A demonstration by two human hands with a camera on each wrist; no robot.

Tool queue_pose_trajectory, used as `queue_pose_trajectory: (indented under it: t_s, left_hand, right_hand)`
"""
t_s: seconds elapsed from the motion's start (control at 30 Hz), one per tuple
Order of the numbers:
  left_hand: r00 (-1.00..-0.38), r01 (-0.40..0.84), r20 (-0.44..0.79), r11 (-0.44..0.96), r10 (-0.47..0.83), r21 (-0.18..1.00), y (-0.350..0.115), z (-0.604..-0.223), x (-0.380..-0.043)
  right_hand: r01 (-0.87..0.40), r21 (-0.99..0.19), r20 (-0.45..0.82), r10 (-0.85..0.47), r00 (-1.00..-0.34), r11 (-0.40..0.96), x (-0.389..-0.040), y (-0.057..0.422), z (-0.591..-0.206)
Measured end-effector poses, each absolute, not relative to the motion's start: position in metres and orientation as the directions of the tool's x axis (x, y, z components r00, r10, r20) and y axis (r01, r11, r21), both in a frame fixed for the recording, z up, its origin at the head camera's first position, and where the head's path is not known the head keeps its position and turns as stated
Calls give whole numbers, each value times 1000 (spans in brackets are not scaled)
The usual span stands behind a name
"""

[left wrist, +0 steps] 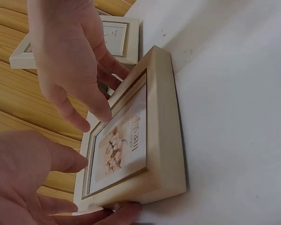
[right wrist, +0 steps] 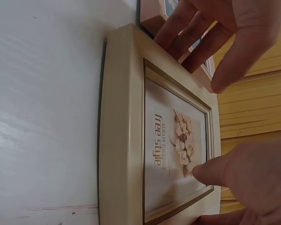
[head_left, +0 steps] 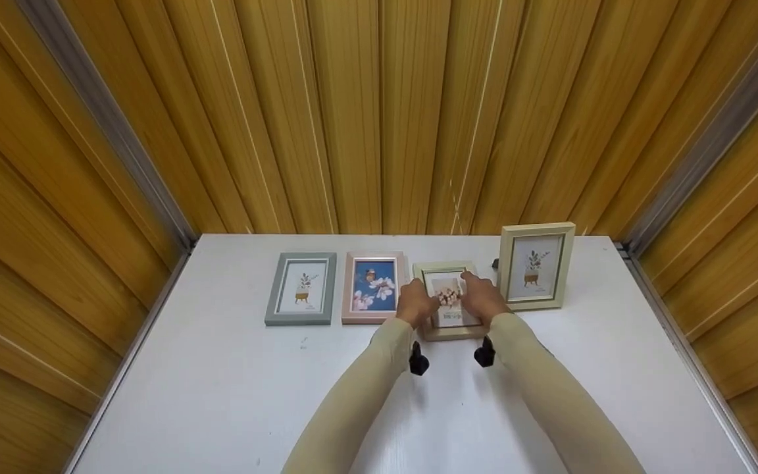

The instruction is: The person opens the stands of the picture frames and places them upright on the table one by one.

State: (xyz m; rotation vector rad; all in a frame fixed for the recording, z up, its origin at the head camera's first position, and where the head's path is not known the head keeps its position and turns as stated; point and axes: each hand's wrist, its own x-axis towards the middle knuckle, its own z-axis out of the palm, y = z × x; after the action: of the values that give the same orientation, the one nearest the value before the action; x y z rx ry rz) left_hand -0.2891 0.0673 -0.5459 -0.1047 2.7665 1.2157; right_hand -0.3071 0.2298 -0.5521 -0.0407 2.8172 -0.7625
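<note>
A cream picture frame (head_left: 453, 333) with a floral print lies face up, close over the white table, between both hands. My left hand (head_left: 416, 303) holds its left side; in the left wrist view the thumb (left wrist: 68, 159) is over the border and the fingers (left wrist: 124, 213) reach along the outer edge. On the opposite side, my right hand (head_left: 482, 299) grips the frame, its thumb (right wrist: 210, 171) over the print in the right wrist view and its other fingers partly hidden beside the edge.
To the left lie a pink frame (head_left: 374, 317) with a blossom picture and a grey-green frame (head_left: 297, 320). Another cream frame (head_left: 537, 304) stands upright at the right. Wood-look panels (head_left: 379, 118) rise behind the white table (head_left: 221, 395).
</note>
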Motion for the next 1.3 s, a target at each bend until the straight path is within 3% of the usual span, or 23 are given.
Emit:
queue_pose_trajectory:
  t_s: [0.43,1.0,1.3]
  left_hand:
    - [-996,-67,-81,805,-24,589,64,-560,-296]
    - [-997,-64,-62,804,-34,592,67,-562,-292]
    - [-997,-78,-28,784,-77,616,66,-563,-288]
  right_hand:
    - [-102,-386,-106,-154,-982,917,-296,234,-556]
    - [-101,-383,-90,-145,-985,918,-297,238,-561]
    - [-126,-379,23,-127,-992,917,-293,239,-556]
